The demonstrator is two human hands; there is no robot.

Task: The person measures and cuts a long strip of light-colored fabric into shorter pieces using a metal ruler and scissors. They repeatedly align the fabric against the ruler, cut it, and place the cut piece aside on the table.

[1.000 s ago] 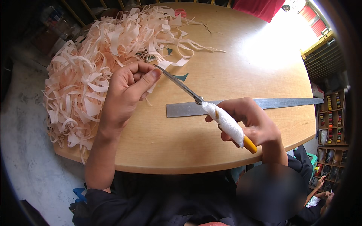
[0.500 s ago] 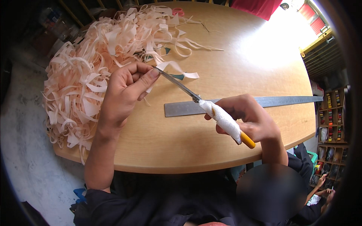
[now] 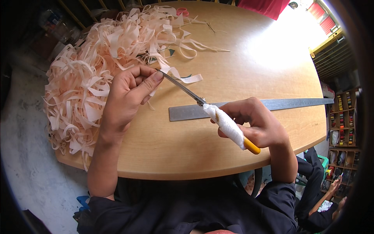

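My left hand [image 3: 131, 89] is raised over the left middle of the table, thumb and forefinger pinched on a pale peach fabric strip [image 3: 152, 93]; most of that strip is hidden by the fingers. My right hand [image 3: 261, 124] grips scissors [image 3: 180, 85] by their handle, which is wrapped in white material and ends in yellow. The blades look closed together, and their tips meet my left thumb and fingertip. Just beyond the blades lies another loose strip end [image 3: 193, 79]. A large heap of peach strips [image 3: 83, 78] covers the table's left side.
A long metal ruler [image 3: 187, 113] lies across the wooden table [image 3: 163, 152], passing behind my right hand. Pink-handled scissors [image 3: 182, 12] rest at the far edge near the heap. Red cloth [image 3: 265, 8] hangs at the back. Thread shelves [image 3: 343, 121] and another person's hand [image 3: 335, 185] are at right.
The scissors' handle has shifted slightly left and its parts have drawn together. My left hand stays almost still. A dark blurred shape at lower right is gone, showing my right sleeve.
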